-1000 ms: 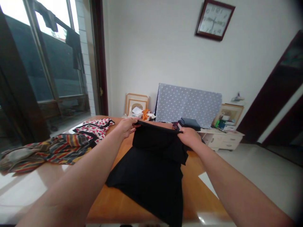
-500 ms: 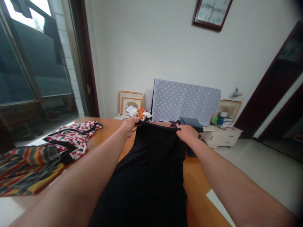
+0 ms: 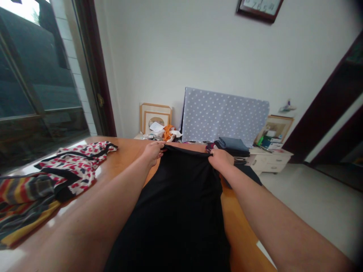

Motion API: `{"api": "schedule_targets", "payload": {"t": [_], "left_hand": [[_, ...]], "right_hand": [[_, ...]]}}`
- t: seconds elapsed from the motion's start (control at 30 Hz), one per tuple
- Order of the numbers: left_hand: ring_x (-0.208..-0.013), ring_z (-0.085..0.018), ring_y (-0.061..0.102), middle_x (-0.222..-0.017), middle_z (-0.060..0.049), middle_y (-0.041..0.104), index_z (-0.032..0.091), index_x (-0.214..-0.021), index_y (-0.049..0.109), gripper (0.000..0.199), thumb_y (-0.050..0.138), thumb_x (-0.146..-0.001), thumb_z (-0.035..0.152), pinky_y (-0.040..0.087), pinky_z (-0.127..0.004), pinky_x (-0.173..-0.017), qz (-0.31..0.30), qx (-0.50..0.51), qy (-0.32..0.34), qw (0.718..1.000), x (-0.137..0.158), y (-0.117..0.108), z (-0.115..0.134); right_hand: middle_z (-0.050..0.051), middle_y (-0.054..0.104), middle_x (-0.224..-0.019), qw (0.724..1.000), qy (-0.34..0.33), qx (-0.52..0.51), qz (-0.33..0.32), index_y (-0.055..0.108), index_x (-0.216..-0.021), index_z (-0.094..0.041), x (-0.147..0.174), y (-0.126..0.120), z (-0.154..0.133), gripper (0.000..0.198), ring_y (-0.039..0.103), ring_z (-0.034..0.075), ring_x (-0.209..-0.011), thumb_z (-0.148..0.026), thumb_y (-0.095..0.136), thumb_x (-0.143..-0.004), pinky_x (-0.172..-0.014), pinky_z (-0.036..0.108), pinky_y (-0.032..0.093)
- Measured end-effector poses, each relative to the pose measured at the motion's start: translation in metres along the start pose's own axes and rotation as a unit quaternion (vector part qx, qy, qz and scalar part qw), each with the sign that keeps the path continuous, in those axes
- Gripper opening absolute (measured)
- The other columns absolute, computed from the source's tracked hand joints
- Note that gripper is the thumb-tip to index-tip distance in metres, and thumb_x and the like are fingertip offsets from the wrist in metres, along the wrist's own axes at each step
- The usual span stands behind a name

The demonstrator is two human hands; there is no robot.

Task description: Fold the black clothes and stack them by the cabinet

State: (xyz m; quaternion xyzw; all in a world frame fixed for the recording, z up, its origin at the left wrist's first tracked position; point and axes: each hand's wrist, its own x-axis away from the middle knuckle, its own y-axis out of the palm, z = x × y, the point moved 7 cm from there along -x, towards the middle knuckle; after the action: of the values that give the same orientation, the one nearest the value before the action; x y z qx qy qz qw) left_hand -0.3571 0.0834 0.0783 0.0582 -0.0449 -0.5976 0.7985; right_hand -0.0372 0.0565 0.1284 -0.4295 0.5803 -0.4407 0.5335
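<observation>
A black garment (image 3: pixel 181 204) hangs stretched out before me, its far edge pulled into a nearly straight band. My left hand (image 3: pixel 154 153) pinches the left corner of that edge, thumb and fingers closed on the cloth. At the right corner, my right hand (image 3: pixel 222 160) grips the same edge in its closed fingers. The garment's lower part runs out of view toward me, so its exact kind cannot be told. Just beyond my right hand lies a stack of folded clothes (image 3: pixel 234 145) with a blue-grey piece on top.
On the left of the wooden table (image 3: pixel 127 151) lie a red-and-white patterned garment (image 3: pixel 82 162) and a striped garment (image 3: pixel 25 200). Behind stand a polka-dot cloth cover (image 3: pixel 224 115), picture frames (image 3: pixel 155 117) and a white cabinet (image 3: pixel 272 163). A dark-framed clock (image 3: pixel 259 9) hangs above.
My view has tilted down and shifted slightly to the right. Both hands keep hold of the garment's edge, and more of the dark cloth by the folded stack shows.
</observation>
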Motion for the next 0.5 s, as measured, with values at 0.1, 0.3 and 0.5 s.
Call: {"api": "schedule_targets", "payload": {"t": [0.1,0.3,0.5], "left_hand": [[-0.076,-0.016,0.07,-0.095,-0.004,0.073,0.021,-0.098,0.071,0.029,0.068,-0.069,0.02,0.047,-0.025,-0.064,-0.01,0.0,-0.012,1.0,-0.001,0.001,-0.012],[-0.071,-0.015,0.068,-0.089,-0.005,0.072,0.018,-0.099,0.07,0.032,0.069,-0.068,0.024,0.05,-0.025,-0.066,-0.016,0.017,-0.01,1.0,0.012,-0.009,-0.011],[-0.064,-0.013,0.065,-0.084,-0.005,0.07,0.014,-0.094,0.071,0.037,0.075,-0.062,0.033,0.05,-0.024,-0.06,-0.043,-0.025,-0.006,0.999,0.071,-0.042,-0.004]], "right_hand": [[0.011,0.069,-0.114,1.0,0.007,0.002,0.002,0.069,-0.116,-0.028,0.001,0.005,0.003,0.036,0.065,0.028,-0.106,-0.03,0.05,-0.085,-0.083,0.036,0.049],[0.009,0.07,-0.106,0.999,-0.017,0.031,0.012,0.068,-0.107,-0.027,0.027,-0.005,0.002,0.029,0.066,0.028,-0.101,-0.033,0.048,-0.088,-0.078,0.034,0.047],[0.007,0.068,-0.102,0.995,-0.077,0.055,0.027,0.065,-0.106,-0.026,0.099,-0.02,-0.003,0.029,0.065,0.024,-0.092,-0.036,0.042,-0.094,-0.073,0.032,0.043]]}}
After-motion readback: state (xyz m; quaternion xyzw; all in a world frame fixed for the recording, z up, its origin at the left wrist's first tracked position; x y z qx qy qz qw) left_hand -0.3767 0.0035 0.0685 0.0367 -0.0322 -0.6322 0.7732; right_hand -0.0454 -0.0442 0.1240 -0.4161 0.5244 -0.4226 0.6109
